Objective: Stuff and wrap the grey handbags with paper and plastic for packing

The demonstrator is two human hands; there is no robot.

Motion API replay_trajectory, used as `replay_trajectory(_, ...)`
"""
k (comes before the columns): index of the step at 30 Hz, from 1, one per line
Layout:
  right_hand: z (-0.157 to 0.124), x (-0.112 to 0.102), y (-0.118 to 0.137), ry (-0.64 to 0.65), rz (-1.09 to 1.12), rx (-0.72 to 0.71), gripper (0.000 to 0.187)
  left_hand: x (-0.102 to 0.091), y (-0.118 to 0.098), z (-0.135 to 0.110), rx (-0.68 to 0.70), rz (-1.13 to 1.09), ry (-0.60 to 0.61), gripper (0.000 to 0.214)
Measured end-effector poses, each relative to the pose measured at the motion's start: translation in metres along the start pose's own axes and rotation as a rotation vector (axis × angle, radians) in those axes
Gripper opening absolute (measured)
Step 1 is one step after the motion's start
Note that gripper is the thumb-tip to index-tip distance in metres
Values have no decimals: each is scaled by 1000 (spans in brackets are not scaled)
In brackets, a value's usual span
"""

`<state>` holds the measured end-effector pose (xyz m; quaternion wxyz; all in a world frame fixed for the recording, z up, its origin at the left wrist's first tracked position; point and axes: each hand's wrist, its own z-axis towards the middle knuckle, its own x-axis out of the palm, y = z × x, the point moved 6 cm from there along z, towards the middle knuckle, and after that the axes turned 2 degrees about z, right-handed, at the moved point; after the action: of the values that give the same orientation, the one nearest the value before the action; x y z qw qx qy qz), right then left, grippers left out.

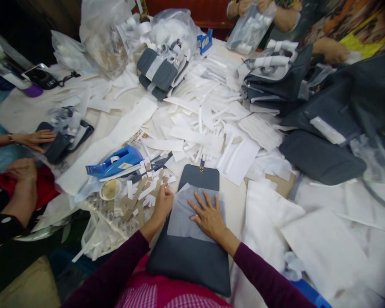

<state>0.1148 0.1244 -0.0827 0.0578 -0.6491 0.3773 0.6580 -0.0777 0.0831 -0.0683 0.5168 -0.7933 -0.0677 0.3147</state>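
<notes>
White scraps (pixel 192 136) litter the pale table (pixel 235 199) around the dark grey panel (pixel 192 263) lying lengthwise before me, beneath my fingers. Across its middle rests a translucent sheet (pixel 182 229), and my right hand (pixel 208 216) lies flat on that, fingers spread. My left hand (pixel 163 201) is curled at the sheet's left edge, thumb and fingers drawn together; I cannot tell whether they pinch anything. Farther out, a blue tape dispenser (pixel 115 163) sits to the left, dark bags (pixel 277 83) are heaped to the right, and a co-worker's hand (pixel 35 139) reaches in at the far left. Smooth and round-cornered, the panel carries a small brass-coloured fitting (pixel 201 169) at its far end; the sheet is thin and filmy, the scraps mostly flat strips.
</notes>
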Motion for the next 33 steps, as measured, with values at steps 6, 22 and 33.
replay_trajectory(6,-2,3,0,-1,17,-11,53,59,-71,-28,546,296,350,57)
replay_trajectory(22,-3,-1,-21,-207,74,196,46,80,-11,-17,577,800,263,36)
replay_trajectory(33,6,-18,-39,-78,-98,248,49,80,-16,-8,606,990,284,48)
